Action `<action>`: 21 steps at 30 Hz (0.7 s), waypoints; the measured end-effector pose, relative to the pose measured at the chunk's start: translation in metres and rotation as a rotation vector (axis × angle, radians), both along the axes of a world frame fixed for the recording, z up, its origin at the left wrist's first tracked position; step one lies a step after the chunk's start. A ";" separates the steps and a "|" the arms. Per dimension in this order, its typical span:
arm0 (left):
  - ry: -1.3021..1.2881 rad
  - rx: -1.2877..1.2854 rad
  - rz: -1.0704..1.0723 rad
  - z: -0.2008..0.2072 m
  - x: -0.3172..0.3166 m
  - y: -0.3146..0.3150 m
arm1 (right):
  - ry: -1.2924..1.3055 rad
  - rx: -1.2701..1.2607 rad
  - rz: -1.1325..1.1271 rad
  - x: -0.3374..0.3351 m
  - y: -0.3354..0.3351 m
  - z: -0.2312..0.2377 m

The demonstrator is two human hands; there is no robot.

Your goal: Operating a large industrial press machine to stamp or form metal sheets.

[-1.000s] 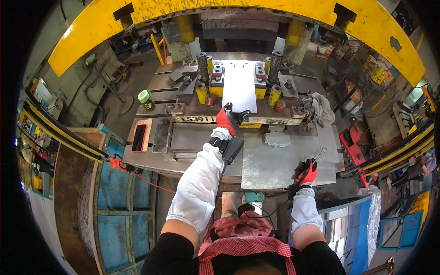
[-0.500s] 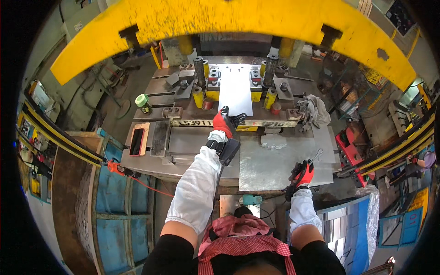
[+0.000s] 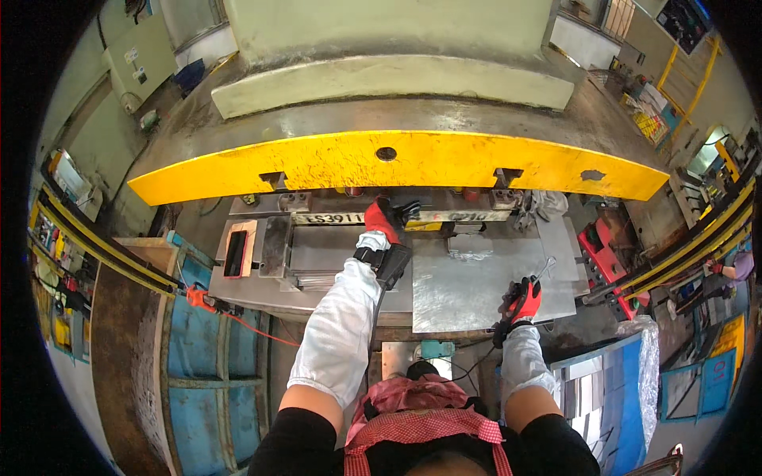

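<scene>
My left hand [image 3: 386,220], in a red and black glove, is at the front edge of the press bed [image 3: 444,215], just below the yellow press beam [image 3: 397,163]. Its dark fingertips stretch to the right and nothing shows in them. Over the flat metal sheet [image 3: 476,301] on the table, my right hand [image 3: 521,305] is closed around a slim silver tool with a forked end [image 3: 548,267]. A small stack of metal pieces [image 3: 471,246] lies on that sheet. The beam hides the die and whatever lies between its posts.
Stacked metal plates [image 3: 324,250] lie left of my left hand, near a phone [image 3: 236,254]. A grey rag [image 3: 548,206] hangs at the bed's right end. A red stand [image 3: 605,254] is at the right; a person [image 3: 730,272] appears farther off.
The yellow beam has come down over the die and covers the bright sheet, posts and green-capped bottle seen before. My left hand has shifted slightly toward me; my right hand barely differs.
</scene>
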State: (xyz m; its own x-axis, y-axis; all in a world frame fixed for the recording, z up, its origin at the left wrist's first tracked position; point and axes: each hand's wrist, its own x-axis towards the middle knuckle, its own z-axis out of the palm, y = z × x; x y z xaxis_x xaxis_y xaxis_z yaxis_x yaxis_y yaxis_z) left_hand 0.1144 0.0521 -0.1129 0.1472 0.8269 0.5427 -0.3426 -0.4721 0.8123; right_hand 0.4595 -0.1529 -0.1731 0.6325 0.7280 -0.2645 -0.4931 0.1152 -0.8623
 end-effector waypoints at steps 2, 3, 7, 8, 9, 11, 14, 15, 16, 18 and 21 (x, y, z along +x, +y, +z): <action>-0.810 -0.970 -0.142 0.047 0.046 -0.011 | -0.027 -0.034 -0.094 0.025 -0.009 -0.005; -0.804 -0.965 -0.139 0.059 0.046 -0.018 | -0.070 -0.022 -0.094 0.026 -0.006 -0.009; -0.626 -0.865 -0.008 0.079 0.043 -0.033 | -0.072 -0.050 -0.009 0.026 -0.009 -0.010; -0.572 -0.846 0.016 0.080 0.044 -0.037 | -0.070 -0.055 -0.013 0.028 -0.008 -0.016; -0.568 -0.853 0.013 0.083 0.045 -0.036 | -0.090 -0.025 -0.025 0.030 -0.004 -0.020; -0.642 -0.737 -0.036 0.077 0.037 -0.034 | -0.019 -0.043 -0.012 0.011 -0.012 0.007; -0.640 -0.722 0.013 0.071 0.038 -0.027 | -0.006 0.047 -0.053 0.028 -0.002 -0.027; -0.592 -0.653 -0.008 0.066 0.035 -0.028 | -0.041 0.011 -0.056 0.021 -0.003 -0.018; -0.623 -0.742 -0.037 0.068 0.036 -0.029 | -0.061 -0.025 -0.029 0.017 -0.006 -0.008; -0.673 -0.836 -0.091 0.072 0.043 -0.026 | -0.173 -0.044 -0.052 0.031 -0.006 -0.016; -0.678 -0.886 -0.045 0.070 0.031 -0.024 | -0.065 -0.088 0.035 0.021 -0.004 -0.007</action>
State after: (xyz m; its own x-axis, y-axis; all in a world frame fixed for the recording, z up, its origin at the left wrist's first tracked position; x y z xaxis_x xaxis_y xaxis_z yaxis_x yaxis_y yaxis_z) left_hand 0.1455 0.0281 -0.0427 0.0834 0.9630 -0.2564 -0.8448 0.2048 0.4944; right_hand 0.4803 -0.1570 -0.1798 0.6254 0.7254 -0.2875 -0.4379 0.0213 -0.8988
